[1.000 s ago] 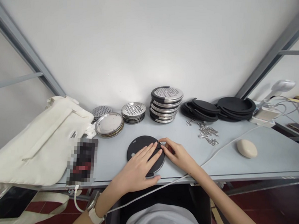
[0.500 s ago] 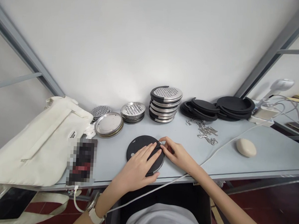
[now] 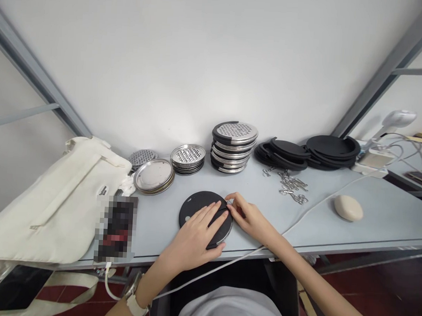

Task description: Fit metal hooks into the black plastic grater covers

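A round black disc [image 3: 197,204] with a thin metal rim lies near the table's front edge. My left hand [image 3: 198,235] rests flat over it, fingers stretched out, covering much of its face. At the disc's right edge, my right hand [image 3: 245,214] pinches a small shiny metal clasp [image 3: 229,203] between thumb and index finger. The clasp is mostly hidden by the fingertips. Several loose metal clasps [image 3: 292,185] are scattered farther right.
Along the wall stand silver lids [image 3: 153,175], grater plates [image 3: 188,155], a stack of metal graters with black rims [image 3: 234,147] and black covers [image 3: 331,150]. A cream bag [image 3: 60,202] leans left. A beige oval case [image 3: 348,208] and a white cable [image 3: 314,208] lie right.
Both hands stay in nearly the same place on the disc. The small clasp has shifted slightly outward at the disc's right edge, between the right fingers.
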Available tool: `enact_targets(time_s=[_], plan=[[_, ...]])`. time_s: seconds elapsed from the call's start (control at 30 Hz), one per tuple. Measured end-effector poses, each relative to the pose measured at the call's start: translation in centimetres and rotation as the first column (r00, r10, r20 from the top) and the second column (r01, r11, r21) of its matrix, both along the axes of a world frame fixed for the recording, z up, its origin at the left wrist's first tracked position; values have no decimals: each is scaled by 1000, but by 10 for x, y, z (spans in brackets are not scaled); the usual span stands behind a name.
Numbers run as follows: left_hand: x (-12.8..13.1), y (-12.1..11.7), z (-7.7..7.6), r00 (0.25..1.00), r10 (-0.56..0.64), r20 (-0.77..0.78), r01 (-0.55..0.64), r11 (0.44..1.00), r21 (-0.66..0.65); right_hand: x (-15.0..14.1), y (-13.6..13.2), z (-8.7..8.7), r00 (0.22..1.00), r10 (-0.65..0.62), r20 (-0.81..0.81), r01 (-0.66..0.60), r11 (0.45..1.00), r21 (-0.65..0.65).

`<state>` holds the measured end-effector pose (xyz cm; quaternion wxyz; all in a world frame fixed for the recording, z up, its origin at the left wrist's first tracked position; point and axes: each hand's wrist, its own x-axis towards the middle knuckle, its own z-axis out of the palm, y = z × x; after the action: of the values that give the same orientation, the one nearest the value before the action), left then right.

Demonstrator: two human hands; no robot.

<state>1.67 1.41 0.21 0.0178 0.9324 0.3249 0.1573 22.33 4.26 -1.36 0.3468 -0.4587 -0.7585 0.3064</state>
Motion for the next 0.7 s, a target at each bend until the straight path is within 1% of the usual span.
enact_targets(time_s=[0.1,0.27,0.47,0.7], plan=[[0,0,1,1000,3,-8,-3,1000,1,0,1,-2,999,-23,-31,24,1000,11],[1,0,0,1000,-4,14,4,1000,3,1,3,-3,998,-20,-66,23,998,50],[0,0,-1,1000,-2,11,2,1000,1,2,4,-1,999,-9,-50,15,994,110],[0,0,0,1000,5,-12,-5,1000,1,4,4,-1,1000,3,-24,0,993,116]])
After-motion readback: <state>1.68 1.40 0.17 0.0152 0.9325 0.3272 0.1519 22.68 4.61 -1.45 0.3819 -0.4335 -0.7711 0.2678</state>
